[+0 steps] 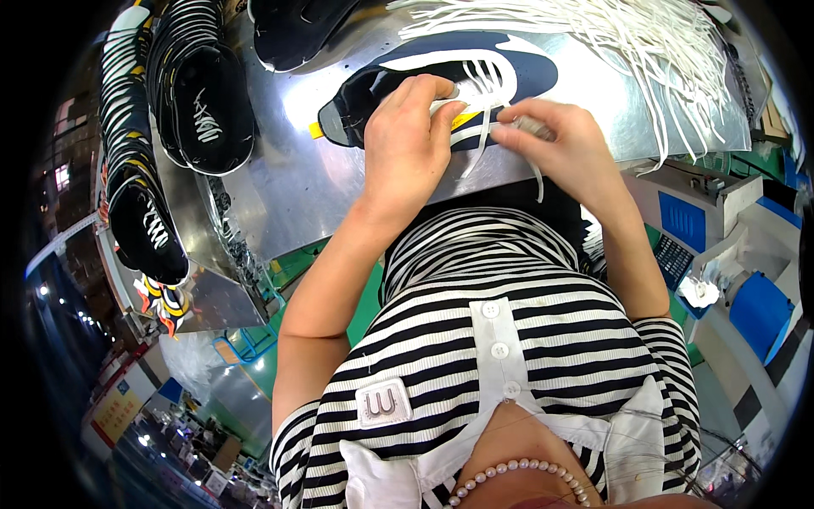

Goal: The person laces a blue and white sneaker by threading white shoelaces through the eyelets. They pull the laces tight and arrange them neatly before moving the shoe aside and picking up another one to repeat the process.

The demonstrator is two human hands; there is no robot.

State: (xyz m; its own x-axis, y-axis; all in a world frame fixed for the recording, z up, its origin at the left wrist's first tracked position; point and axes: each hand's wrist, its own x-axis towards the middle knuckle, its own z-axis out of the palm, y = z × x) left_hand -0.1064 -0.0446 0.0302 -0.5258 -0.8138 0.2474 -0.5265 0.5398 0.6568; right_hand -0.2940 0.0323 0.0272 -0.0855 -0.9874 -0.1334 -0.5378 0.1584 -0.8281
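Observation:
A navy and white sneaker [536,75] lies on its side on the metal table, its toe to the right and a yellow tab at the heel. White lace crosses the upper part of its opening. My left hand [407,140] reaches over the near side of the shoe, thumb and forefinger closed on the edge of the lacing flap. Beside it, to the right, my right hand [555,144] pinches a white shoelace [484,146], with a loose end hanging below the fingers. Something greyish wraps a finger on that hand. My fingers partly hide the eyelets.
A large bundle of loose white laces [632,42] spreads over the table's far right. Rows of nested dark shoes [208,119] stand at the left, with another dark shoe [292,38] at the far edge. The metal table [297,204] ends just before my body.

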